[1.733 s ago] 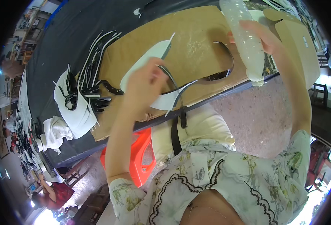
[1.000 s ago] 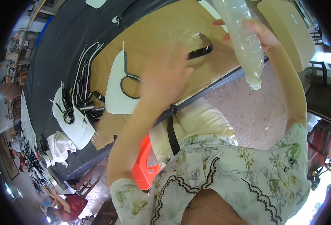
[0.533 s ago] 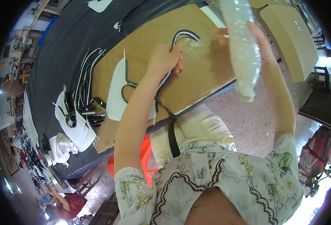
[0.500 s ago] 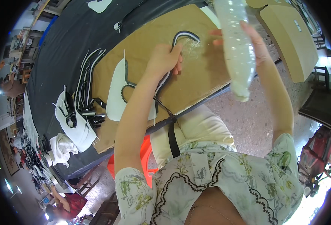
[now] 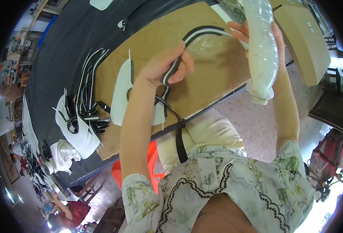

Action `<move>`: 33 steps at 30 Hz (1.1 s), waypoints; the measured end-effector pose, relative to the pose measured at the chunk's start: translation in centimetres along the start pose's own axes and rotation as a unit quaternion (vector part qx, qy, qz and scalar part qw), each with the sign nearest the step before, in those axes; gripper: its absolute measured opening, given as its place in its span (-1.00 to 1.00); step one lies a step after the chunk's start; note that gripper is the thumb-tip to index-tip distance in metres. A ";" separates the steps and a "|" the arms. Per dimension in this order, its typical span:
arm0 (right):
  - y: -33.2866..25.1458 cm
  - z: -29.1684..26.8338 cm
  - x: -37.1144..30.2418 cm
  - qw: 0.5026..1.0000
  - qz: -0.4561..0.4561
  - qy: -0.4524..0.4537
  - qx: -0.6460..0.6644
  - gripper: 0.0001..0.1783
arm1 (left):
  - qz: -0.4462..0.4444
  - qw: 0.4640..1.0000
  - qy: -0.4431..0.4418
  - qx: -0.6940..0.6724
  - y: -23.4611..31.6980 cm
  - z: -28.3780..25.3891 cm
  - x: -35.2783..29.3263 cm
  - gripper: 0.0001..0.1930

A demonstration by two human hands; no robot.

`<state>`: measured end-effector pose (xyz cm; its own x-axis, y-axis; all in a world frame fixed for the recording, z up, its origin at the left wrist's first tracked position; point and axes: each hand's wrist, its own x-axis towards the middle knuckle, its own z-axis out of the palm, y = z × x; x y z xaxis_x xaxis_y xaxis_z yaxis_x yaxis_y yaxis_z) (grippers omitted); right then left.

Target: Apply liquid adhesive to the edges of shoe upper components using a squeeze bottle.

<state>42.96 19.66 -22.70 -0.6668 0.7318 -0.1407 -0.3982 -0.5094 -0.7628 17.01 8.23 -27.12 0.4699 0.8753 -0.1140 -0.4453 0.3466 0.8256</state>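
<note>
My left hand (image 5: 170, 64) is closed around a black strip with a white stripe (image 5: 202, 32), which arcs above the cardboard toward the right. A pale, thin piece runs from the strip's far end toward the fingers of my right hand (image 5: 281, 44). That hand wraps from behind around a large translucent plastic bottle (image 5: 261, 50) with whitish contents, its narrower end pointing down toward me. The bottle hides part of the hand. Left of my left forearm lies a white cut piece with a dark edge (image 5: 120, 93). A black strap (image 5: 180, 143) hangs over the table edge.
A brown cardboard sheet (image 5: 214, 73) covers part of the black-topped table (image 5: 55, 73). Several black-and-white strips (image 5: 86, 83), another white piece (image 5: 82, 136) and a white cloth (image 5: 64, 153) lie leftward. A cardboard box (image 5: 303, 42) stands right; an orange-red stool (image 5: 152, 163) is below.
The bottle and my right hand have moved right. My left hand has shifted slightly left and down, and more of the strip is now stretched out toward the right hand.
</note>
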 end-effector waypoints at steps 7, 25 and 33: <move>-0.2 -0.1 -0.4 0.997 -0.026 -0.041 0.055 -0.31 | -0.061 0.726 0.337 0.596 0.5 1.6 2.2 -0.52; 9.1 10.2 1.2 0.853 -0.256 -0.073 -0.449 -0.59 | 0.186 0.553 0.409 0.701 -9.1 5.9 -16.4 -0.76; 11.4 12.7 0.1 0.788 -0.310 -0.069 -0.528 -0.50 | 0.209 0.567 0.411 0.682 -9.2 5.1 -16.5 -0.80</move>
<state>30.30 8.17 -23.40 -0.6413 0.5982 0.4805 0.0226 0.6407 -0.7675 17.23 -11.16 -30.06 -0.2237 0.8400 0.4943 0.8817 -0.0417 0.4700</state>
